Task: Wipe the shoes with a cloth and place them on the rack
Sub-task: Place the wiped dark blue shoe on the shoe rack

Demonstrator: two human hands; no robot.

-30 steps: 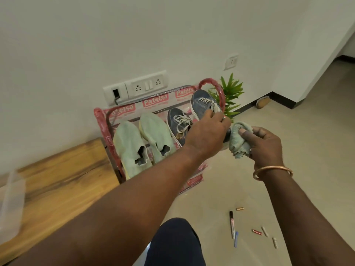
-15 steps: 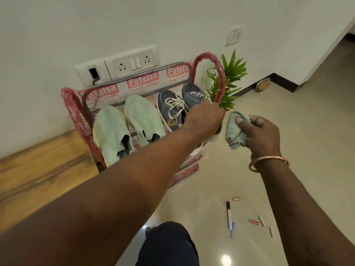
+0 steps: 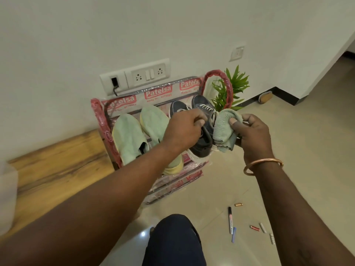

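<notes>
My left hand [image 3: 183, 129] grips the rightmost dark blue sneaker [image 3: 203, 120] by its collar, at the right end of the rack's top shelf. My right hand [image 3: 251, 133] holds a bunched pale green cloth [image 3: 223, 127] against that sneaker's right side. A second dark blue sneaker [image 3: 177, 109] lies just left of it, partly hidden by my left hand. Two pale green slip-on shoes [image 3: 128, 137] rest on the left half of the red plastic-wrapped rack [image 3: 101, 120].
The rack stands against a white wall under a socket panel [image 3: 134, 75]. A green plant [image 3: 233, 87] is behind its right end. A wooden bench [image 3: 53, 166] sits to the left. A marker [image 3: 230, 219] and small batteries [image 3: 254, 228] lie on the tiled floor.
My left hand has shifted from the sneaker's top to gripping its collar, and the sneaker's heel sits further forward. The cloth has moved in against the sneaker's side. The view tilted slightly.
</notes>
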